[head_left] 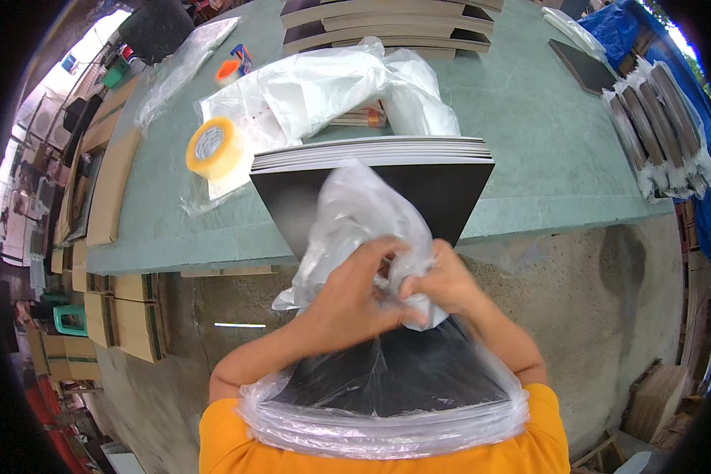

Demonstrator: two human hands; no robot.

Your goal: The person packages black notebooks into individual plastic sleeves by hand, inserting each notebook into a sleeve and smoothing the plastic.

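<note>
A bundle of flat black boards (363, 379) rests against my torso, wrapped in a clear plastic bag (387, 434). The bag's loose end (355, 197) is bunched up between my hands and flares out beyond them. My left hand (359, 280) curls round the gathered plastic from the left, fingers bent. From the right, my right hand (446, 284) pinches the same bunch, a little blurred. Just past my hands, an unwrapped stack of black boards (442, 189) with pale edges stands at the table's near edge, partly hidden by the plastic.
On the green table (537, 158) lie a roll of clear tape (211, 148), a tape dispenser (231, 71) and white plastic bags (316, 87). Board stacks (387, 24) sit at the back. Bagged bundles (660, 126) stand at the right edge. Cardboard (114, 189) lines the left.
</note>
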